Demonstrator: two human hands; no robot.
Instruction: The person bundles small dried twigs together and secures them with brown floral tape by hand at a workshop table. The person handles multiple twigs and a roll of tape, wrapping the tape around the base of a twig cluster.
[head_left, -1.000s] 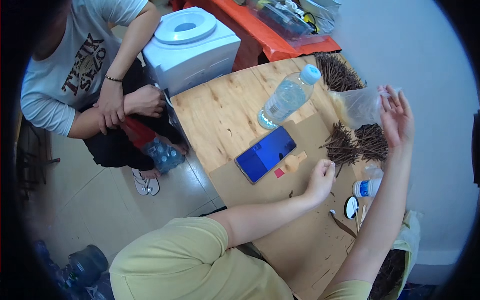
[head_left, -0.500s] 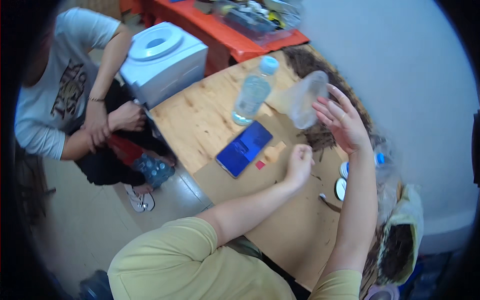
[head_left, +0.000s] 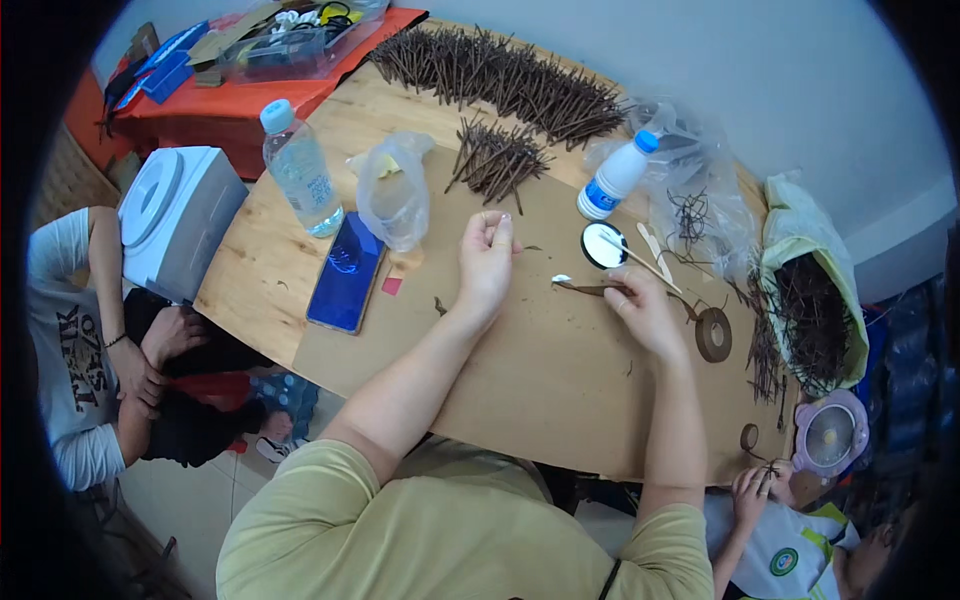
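My left hand (head_left: 487, 265) is raised over the cardboard sheet (head_left: 520, 385), fingers curled and pressed together. Whatever they hold, if anything, is hidden. To its right, my right hand (head_left: 643, 308) pinches a strip of brown tape (head_left: 585, 289). White paste sits on the strip's free end, and the other end leads toward a brown tape roll (head_left: 713, 335). Just beyond the right hand is a round black-rimmed lid (head_left: 592, 254) with white paste in it. A thin wooden stick (head_left: 650, 266) rests across that lid. A blue-capped white bottle (head_left: 612, 180) stands behind.
A small bundle of brown twigs (head_left: 497, 163) and a long heap (head_left: 500, 80) lie toward the back. A phone (head_left: 345, 275), water bottle (head_left: 302, 175) and clear plastic bag (head_left: 394, 205) occupy the left. A twig-filled sack (head_left: 815, 290) stands right. People sit at left and lower right.
The view has swung to the right. My right hand has come down from beside the plastic bag to the brown tape and closed on it. My left hand stays closed over the cardboard.
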